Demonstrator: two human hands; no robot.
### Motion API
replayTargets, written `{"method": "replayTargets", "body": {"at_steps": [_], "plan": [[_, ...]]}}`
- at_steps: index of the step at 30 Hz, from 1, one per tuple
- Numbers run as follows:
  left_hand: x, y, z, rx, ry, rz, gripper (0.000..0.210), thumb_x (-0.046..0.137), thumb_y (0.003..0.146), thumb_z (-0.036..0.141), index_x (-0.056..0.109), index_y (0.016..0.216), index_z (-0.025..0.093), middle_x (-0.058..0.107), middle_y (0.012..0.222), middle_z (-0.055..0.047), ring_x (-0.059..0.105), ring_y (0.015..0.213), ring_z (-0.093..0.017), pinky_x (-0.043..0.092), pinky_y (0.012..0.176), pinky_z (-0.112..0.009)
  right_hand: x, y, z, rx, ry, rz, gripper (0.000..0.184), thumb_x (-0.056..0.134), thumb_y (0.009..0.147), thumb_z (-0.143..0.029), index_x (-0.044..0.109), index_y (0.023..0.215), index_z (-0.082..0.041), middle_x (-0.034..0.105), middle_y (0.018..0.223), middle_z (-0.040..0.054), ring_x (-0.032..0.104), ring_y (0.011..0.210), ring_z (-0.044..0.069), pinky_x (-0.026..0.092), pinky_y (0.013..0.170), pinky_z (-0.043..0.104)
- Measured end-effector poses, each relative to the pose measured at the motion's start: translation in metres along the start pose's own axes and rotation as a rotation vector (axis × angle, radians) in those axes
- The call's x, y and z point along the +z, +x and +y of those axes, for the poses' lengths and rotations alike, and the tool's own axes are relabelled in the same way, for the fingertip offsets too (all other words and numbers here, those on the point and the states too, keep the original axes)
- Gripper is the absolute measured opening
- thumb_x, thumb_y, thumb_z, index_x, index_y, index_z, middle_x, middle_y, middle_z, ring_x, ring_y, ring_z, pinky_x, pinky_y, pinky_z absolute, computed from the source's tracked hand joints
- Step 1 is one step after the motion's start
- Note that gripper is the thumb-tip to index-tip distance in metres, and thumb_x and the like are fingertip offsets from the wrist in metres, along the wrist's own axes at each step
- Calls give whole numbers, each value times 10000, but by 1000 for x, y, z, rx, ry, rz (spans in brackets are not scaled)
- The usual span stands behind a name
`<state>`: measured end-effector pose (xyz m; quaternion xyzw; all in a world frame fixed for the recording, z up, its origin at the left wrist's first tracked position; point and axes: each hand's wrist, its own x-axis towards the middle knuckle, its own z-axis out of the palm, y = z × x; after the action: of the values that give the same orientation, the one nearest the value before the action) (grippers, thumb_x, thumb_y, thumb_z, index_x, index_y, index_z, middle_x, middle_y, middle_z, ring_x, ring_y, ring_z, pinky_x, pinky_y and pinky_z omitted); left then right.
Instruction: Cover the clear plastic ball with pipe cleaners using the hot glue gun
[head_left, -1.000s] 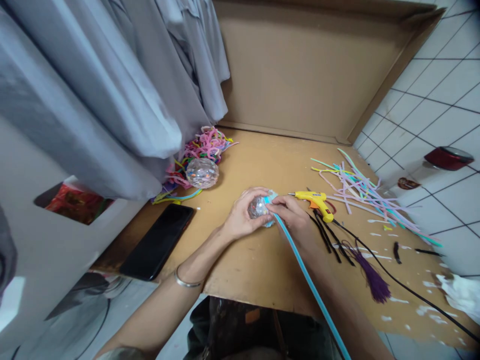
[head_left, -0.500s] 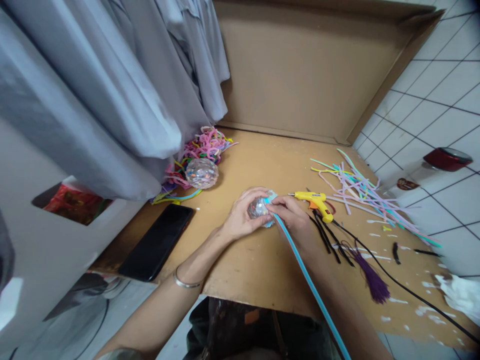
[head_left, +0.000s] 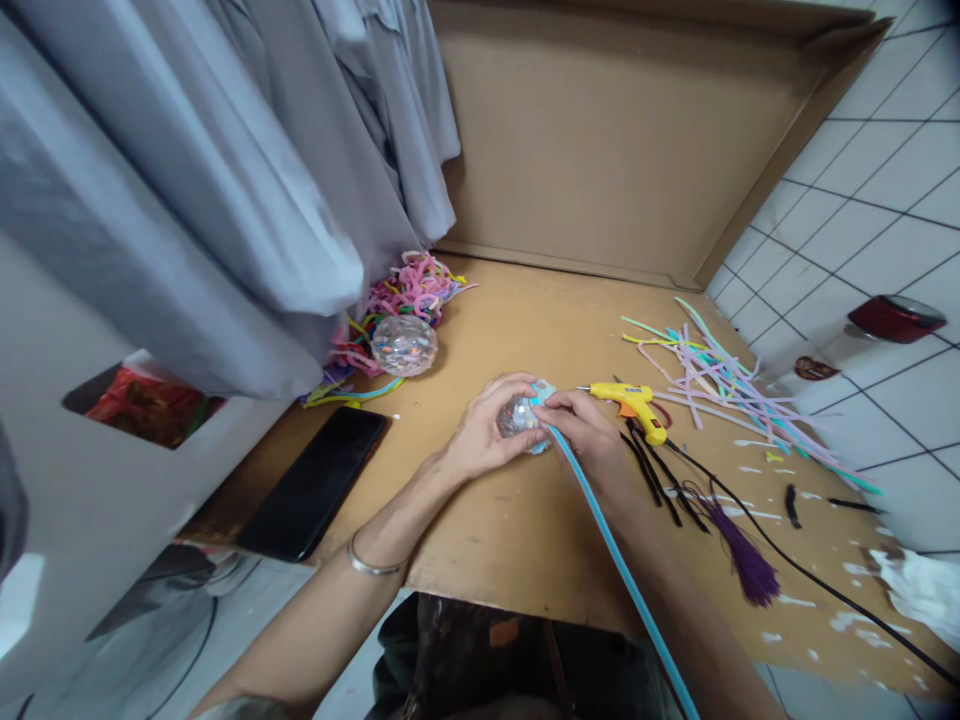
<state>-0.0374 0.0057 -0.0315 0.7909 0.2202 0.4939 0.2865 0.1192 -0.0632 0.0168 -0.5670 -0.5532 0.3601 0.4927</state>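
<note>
My left hand [head_left: 484,428] is wrapped round a clear ball [head_left: 516,416] with coloured bits inside, low over the table's middle. Light blue fuzzy material shows along the ball's right side. My right hand [head_left: 581,428] pinches a long light blue pipe cleaner [head_left: 615,550] against that side, and its free length runs down toward me past my right forearm. Just right of my right hand lies a yellow glue gun [head_left: 634,403], its nozzle pointing left. Fingers hide part of the ball and the end of the pipe cleaner.
A second clear ball [head_left: 405,346] rests by a heap of pipe cleaners [head_left: 420,288]. A phone [head_left: 315,485] lies left. Loose pipe cleaners [head_left: 712,365], black strips [head_left: 651,475], a purple thread bundle [head_left: 742,555] and a red-lidded jar [head_left: 832,345] are right. Grey cloth [head_left: 300,180] hangs left.
Hardly anything differs. Both hands keep their grip on the ball and pipe cleaner, with only a very slight shift.
</note>
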Motion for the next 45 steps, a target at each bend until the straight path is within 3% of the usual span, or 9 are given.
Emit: {"method": "replayTargets", "body": {"at_steps": [3, 9, 15, 45], "plan": [[0, -1, -1, -15, -9, 0, 430, 762, 818, 413, 601, 1159, 206, 644, 1292, -150, 614, 1220, -295, 494, 1032, -496, 0, 0, 1, 2, -15, -20, 201, 599, 840, -441, 640, 833, -244, 608, 875, -2, 565, 881, 197, 448, 793, 322], [1, -1, -2, -30, -40, 4, 521, 762, 810, 429, 560, 1238, 211, 647, 1271, -139, 622, 1197, -290, 489, 1038, -481, -5, -1, 4, -161, -95, -71, 165, 606, 826, -431, 658, 864, -279, 629, 945, 17, 574, 970, 231, 455, 870, 366], [-1, 2, 0, -12, 21, -27, 463, 740, 827, 441, 595, 1206, 219, 644, 1265, -132, 605, 1208, -296, 483, 1042, -495, 0, 1, 4, -65, -59, 7, 181, 592, 845, -417, 643, 815, -246, 614, 872, 6, 562, 873, 195, 448, 782, 322], [-3, 1, -3, -5, 38, -39, 424, 740, 830, 404, 588, 1175, 208, 610, 1304, -148, 589, 1237, -294, 489, 1046, -493, 4, 0, -2, 37, 74, 5, 177, 624, 831, -400, 616, 789, -228, 568, 845, -12, 534, 849, 173, 417, 753, 294]]}}
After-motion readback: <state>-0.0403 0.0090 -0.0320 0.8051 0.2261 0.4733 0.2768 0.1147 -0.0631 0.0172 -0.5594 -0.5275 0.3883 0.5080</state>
